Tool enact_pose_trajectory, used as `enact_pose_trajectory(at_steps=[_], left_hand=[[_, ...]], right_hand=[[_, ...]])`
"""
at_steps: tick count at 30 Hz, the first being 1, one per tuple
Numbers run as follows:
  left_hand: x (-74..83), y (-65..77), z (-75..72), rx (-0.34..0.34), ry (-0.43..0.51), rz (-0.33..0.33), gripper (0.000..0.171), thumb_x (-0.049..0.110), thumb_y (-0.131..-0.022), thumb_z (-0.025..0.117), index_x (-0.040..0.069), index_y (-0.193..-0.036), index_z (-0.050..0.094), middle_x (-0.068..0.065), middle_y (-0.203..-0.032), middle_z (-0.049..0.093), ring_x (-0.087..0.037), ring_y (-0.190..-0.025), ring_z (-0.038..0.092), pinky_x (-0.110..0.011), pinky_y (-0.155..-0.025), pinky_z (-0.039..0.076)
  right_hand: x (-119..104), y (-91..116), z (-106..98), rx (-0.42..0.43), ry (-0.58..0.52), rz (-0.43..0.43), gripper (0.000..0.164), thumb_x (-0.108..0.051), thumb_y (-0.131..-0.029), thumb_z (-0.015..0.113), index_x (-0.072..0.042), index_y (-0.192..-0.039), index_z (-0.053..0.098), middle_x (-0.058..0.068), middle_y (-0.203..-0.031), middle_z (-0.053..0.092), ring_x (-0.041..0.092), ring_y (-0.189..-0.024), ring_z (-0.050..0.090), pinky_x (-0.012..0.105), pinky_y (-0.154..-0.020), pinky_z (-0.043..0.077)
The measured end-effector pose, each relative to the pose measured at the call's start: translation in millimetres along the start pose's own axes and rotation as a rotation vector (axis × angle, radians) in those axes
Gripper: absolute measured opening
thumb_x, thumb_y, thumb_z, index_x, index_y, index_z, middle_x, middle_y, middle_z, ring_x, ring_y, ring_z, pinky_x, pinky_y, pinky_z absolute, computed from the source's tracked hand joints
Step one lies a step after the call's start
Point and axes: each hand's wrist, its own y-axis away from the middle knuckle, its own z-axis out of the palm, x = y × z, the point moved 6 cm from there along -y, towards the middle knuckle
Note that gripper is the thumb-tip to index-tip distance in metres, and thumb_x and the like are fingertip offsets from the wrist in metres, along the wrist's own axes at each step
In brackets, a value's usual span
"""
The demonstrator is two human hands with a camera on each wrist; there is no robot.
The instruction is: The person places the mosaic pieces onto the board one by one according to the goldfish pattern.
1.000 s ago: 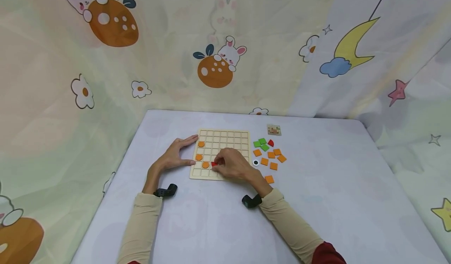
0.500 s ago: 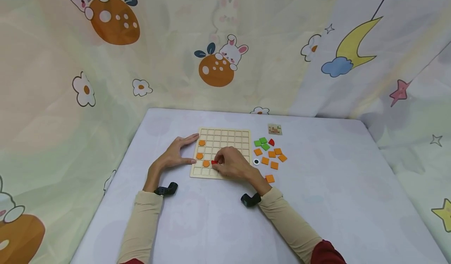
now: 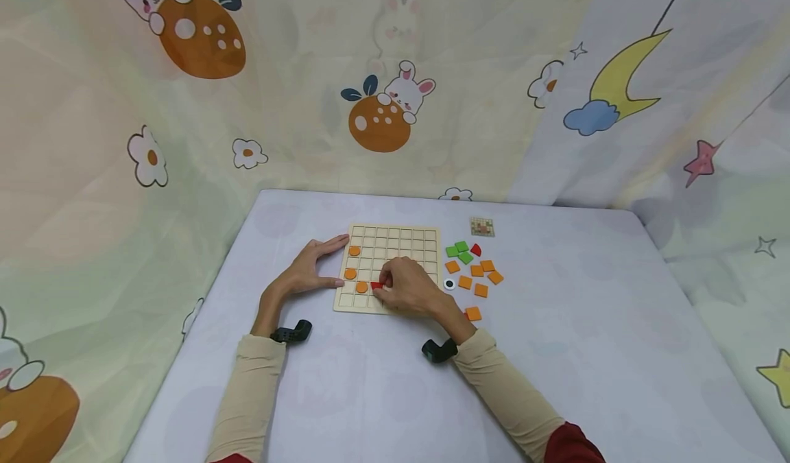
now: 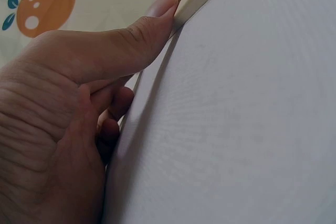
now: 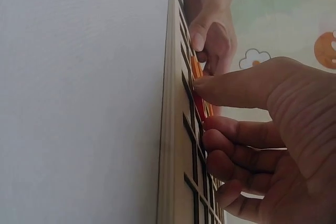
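Just below the centre of the frame, one square, pale wooden grid board (image 3: 395,240) carries three flat, round orange discs (image 3: 354,251). Right of centre are seven flat orange squares (image 3: 477,271), three flat green squares (image 3: 462,246), one white round disc with a black centre (image 3: 449,284) and one small patterned card (image 3: 482,227). Two flat red pieces (image 3: 476,250) can be counted, one mid-frame and partly hidden; a red sliver beside the lowest orange square is too small to tell. Two grips, a person's bare left hand (image 3: 304,271) and right hand (image 3: 407,288), and two black wrist devices (image 3: 439,351) complete the count.
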Motion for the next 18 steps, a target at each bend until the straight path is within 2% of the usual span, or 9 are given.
enact_pose_trajectory(at_steps=[8,14,18], left_hand=[[-0.5,-1.4,1.3,-0.005,-0.015,-0.001,0.101,0.038,-0.083,0.095,0.020,-0.169,0.043,-0.001,-0.180,0.035,-0.028,-0.127,0.047,-0.054,-0.111,0.037],[1.4,1.0,0.4,-0.007,0.000,-0.003,0.101,0.037,-0.083,0.095,0.020,-0.168,0.045,0.000,-0.180,0.035,-0.028,-0.125,0.046,-0.053,-0.111,0.037],[1.4,-0.1,1.2,-0.006,0.009,0.005,0.101,0.036,-0.083,0.096,0.021,-0.169,0.044,0.001,-0.180,0.035,-0.026,-0.122,0.045,-0.051,-0.109,0.036]], right_hand=[[8.0,10.1,-9.1,0.009,-0.001,0.028,0.025,-0.032,-0.089,0.090,-0.013,-0.088,0.075,-0.004,-0.081,0.067,0.014,-0.076,0.059,0.030,-0.074,0.049],[5.6,7.4,-4.4,0.006,-0.010,-0.034,0.021,-0.026,-0.093,0.086,-0.009,-0.105,0.081,-0.004,-0.094,0.072,0.012,-0.087,0.063,0.029,-0.084,0.053],[-0.6,2.0,0.4,0.001,0.016,-0.076,0.013,-0.024,-0.094,0.085,-0.012,-0.098,0.080,-0.005,-0.087,0.069,0.013,-0.083,0.060,0.028,-0.079,0.051]])
